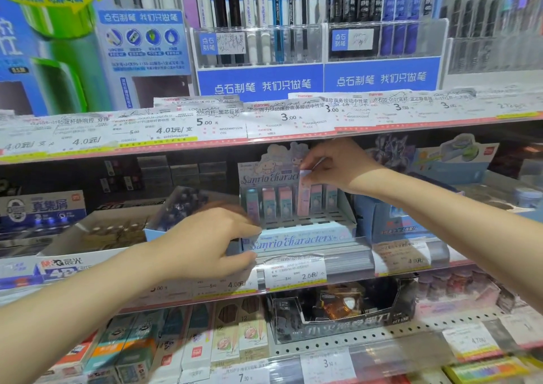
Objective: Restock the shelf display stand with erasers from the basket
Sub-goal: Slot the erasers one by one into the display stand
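Note:
A pale blue cardboard display stand (296, 241) with cartoon characters sits on the middle shelf. Several pink and blue erasers stand upright in its back row (277, 200). My right hand (335, 163) pinches the top of a tall pink eraser (304, 197), which stands upright in that row, higher than its neighbours. My left hand (214, 239) grips the stand's front left corner, thumb under the edge. The front slots of the stand (305, 222) hold nothing. No basket is in view.
A box of dark small items (179, 204) leans just left of the stand. A blue box (390, 225) sits to its right. The upper shelf edge with price tags (282, 119) hangs close above my right hand. Pen displays stand above, boxed goods below.

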Tool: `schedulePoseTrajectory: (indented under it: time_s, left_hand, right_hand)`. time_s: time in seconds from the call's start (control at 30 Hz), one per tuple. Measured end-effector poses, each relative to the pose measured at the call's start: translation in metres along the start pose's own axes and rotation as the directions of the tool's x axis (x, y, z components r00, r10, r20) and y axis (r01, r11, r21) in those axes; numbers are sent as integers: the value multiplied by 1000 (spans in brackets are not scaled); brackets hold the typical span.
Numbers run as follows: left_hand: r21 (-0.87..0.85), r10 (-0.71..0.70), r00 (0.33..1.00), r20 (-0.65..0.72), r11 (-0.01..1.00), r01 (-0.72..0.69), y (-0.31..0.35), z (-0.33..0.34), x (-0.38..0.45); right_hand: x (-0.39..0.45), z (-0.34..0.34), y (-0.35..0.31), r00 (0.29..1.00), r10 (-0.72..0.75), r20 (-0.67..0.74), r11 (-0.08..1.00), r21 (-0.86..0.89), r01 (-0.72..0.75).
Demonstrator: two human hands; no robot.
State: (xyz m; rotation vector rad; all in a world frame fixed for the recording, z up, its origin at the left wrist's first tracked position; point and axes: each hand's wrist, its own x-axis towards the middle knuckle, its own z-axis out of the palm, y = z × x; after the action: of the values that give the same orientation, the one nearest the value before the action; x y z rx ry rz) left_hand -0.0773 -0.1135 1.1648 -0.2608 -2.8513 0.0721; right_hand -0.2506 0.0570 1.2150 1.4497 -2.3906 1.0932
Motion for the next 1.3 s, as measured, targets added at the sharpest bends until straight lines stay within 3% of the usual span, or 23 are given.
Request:
schedulePoseTrajectory:
  time_s: [0.47, 0.9, 1.1, 1.3]
  left_hand:
    - [-55, 3, 1000, -14, 998, -4, 0, -2, -1]
    - [-65, 1, 1000, -2, 998, -1, -1, -3, 0]
    - [-71, -12, 1000, -18, 997, 11, 0, -2, -1]
    - [-72, 23, 999, -27, 997, -25, -4, 2, 0]
  right_hand:
    - [5, 13, 13, 999, -33, 31, 999, -35, 35]
    - [-1, 19, 16, 997, -49, 52, 977, -206, 59]
    - [-5, 19, 4, 999, -4, 51, 964, -265, 17]
    - [-3, 20, 2, 996, 72, -48, 971, -224, -81]
